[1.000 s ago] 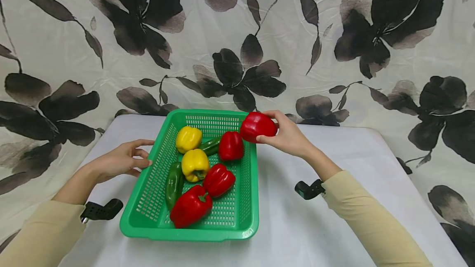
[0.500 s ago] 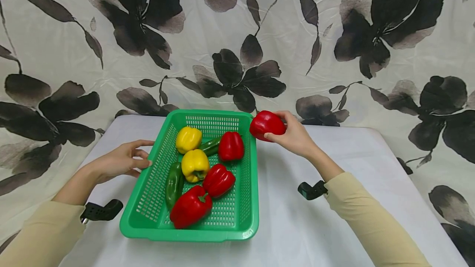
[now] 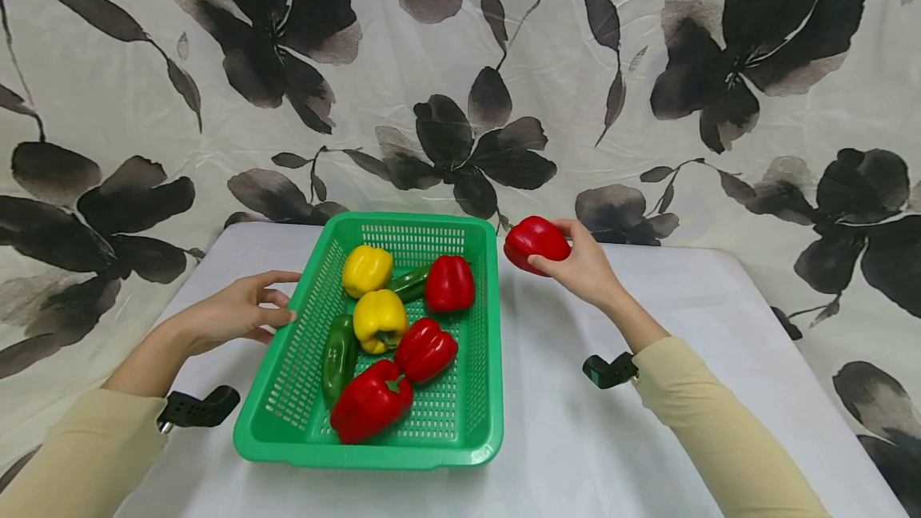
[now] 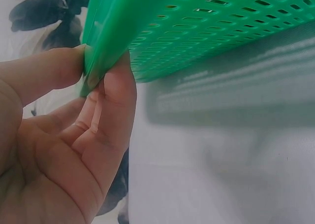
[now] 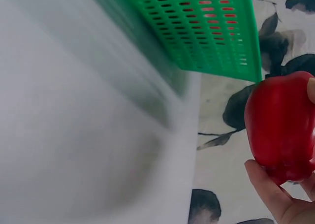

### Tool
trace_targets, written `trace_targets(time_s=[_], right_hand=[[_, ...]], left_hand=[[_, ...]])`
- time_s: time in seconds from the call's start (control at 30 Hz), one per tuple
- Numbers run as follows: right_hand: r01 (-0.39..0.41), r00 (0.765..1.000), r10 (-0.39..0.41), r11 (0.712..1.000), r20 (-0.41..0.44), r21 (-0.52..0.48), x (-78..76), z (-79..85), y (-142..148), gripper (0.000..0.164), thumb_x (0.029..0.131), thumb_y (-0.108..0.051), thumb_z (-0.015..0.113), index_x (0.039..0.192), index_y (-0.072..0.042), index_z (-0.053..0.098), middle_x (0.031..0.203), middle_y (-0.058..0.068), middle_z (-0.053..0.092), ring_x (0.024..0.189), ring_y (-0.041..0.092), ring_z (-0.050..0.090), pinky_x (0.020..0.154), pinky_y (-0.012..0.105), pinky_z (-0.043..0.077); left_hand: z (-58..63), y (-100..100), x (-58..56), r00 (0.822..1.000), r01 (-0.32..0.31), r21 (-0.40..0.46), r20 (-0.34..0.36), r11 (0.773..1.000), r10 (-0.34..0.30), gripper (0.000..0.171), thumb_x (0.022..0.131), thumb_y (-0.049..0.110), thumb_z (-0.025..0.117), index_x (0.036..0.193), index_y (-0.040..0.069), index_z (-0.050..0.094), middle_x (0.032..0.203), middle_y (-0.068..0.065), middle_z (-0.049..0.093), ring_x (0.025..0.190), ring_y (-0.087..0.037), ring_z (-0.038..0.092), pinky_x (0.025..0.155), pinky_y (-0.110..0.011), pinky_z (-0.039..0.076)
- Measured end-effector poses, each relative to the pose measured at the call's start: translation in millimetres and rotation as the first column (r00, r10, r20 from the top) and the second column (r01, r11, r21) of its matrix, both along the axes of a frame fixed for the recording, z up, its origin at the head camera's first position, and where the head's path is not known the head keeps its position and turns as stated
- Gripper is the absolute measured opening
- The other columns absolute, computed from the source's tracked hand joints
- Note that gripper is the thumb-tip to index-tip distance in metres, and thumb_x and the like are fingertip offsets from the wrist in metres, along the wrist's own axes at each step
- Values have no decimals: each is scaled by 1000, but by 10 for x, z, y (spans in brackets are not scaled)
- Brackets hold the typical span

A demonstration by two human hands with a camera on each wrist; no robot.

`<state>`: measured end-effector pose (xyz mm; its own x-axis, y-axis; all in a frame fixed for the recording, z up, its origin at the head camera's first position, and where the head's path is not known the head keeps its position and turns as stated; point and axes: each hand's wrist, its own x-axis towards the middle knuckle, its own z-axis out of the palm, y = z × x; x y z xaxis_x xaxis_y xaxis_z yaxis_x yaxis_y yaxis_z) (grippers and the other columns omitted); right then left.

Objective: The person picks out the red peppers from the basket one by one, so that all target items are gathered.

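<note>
My right hand (image 3: pixel 586 266) grips a red bell pepper (image 3: pixel 536 245), just off the right side of a green plastic basket (image 3: pixel 491 358). In the right wrist view, fingers hold the pepper (image 5: pixel 280 123) at its lower end and side, above the table. On the other side my left hand (image 3: pixel 230 314) pinches the basket's left rim; the left wrist view has thumb and fingers on either side of that rim (image 4: pixel 106 47). Inside the basket lie several more red bell peppers (image 3: pixel 449 284), two yellow bell peppers (image 3: pixel 379 320) and two long green peppers (image 3: pixel 339 360).
The basket stands on a table with a white cover (image 3: pixel 576 422). Behind the table hangs a pale cloth (image 3: pixel 345 158) with a dark flower print. A black wrist camera (image 3: pixel 609 371) sticks out from the right sleeve, another (image 3: pixel 201 408) from the left.
My right hand has carried the red bell pepper rightward, from over the basket's right rim to outside it. The left hand and the basket have stayed in place.
</note>
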<state>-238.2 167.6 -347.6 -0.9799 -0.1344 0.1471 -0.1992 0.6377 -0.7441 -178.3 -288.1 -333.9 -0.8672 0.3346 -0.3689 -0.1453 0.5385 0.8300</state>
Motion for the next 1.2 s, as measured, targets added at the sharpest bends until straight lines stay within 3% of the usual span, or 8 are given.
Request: trace_targets(time_s=[1.2], right_hand=[[161,976,-163,987,146,24,-37,-581,-2,68,83,-31,65,133,1,33,130,19,43,117,34,43,90,46,49]], left_hand=[[20,16,4,1000,-7,7,13,1000,7,76,89,14,59,146,1,11,102,-19,51,85,-25,62,75,-41,56]])
